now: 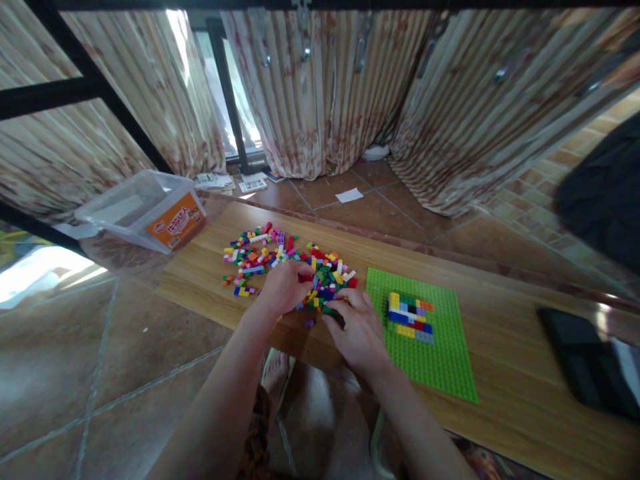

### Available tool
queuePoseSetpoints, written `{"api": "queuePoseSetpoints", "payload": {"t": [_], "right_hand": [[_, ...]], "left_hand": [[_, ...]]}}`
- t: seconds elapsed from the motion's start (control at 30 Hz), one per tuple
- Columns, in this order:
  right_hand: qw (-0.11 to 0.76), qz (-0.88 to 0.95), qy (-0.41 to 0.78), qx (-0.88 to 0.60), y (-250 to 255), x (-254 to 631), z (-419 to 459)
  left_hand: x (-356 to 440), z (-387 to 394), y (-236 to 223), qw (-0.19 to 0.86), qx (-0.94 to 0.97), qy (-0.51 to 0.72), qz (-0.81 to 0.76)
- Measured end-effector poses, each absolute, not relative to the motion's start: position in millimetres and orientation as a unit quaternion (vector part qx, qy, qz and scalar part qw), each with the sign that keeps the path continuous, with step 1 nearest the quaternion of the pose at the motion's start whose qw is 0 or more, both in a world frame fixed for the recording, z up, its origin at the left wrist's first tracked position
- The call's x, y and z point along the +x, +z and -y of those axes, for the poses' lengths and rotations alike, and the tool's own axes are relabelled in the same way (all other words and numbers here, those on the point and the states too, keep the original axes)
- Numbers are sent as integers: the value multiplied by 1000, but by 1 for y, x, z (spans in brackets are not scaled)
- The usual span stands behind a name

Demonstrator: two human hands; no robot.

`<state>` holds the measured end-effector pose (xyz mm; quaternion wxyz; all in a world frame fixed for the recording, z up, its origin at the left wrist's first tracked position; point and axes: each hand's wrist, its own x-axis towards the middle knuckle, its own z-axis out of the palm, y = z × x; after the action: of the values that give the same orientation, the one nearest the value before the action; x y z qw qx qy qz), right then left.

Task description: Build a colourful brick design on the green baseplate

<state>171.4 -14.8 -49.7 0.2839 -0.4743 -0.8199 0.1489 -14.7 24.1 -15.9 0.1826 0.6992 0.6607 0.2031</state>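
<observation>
A loose heap of small coloured toy bricks lies on the wooden bench. My left hand reaches into its near middle, the fingers curled together and pointing right; a red brick shows by the fingertips, but I cannot make out what they hold. My right hand is at the heap's near right edge, fingers bent over the bricks and thumb apart, with no held brick visible. To its right is a green baseplate, bearing a flat, multicoloured block of joined bricks.
A clear plastic bin with an orange label stands beyond the bench's left end. A dark tablet-like object lies at the right end. Striped curtains hang behind, and papers lie on the tiled floor. A dark frame crosses the upper left.
</observation>
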Motion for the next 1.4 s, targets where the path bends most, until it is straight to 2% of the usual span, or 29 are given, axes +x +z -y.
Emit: {"api": "queuePoseSetpoints", "payload": {"t": [0.37,0.8,0.97,1.1,1.4], "right_hand": [[392,745,207,-498,-44,162,12],[486,535,424,-547,-28,232,19],[462,499,479,-555,-27,273,24],[441,490,472,-585,-31,297,28],[390,501,465,-617,-37,308,33]], "left_hand": [[-14,-26,-16,168,699,212,-662],[0,-27,-12,143,701,240,-656],[18,-27,-9,120,699,294,-641],[47,-20,-12,100,718,316,-612],[104,8,-29,177,805,262,-502]]}}
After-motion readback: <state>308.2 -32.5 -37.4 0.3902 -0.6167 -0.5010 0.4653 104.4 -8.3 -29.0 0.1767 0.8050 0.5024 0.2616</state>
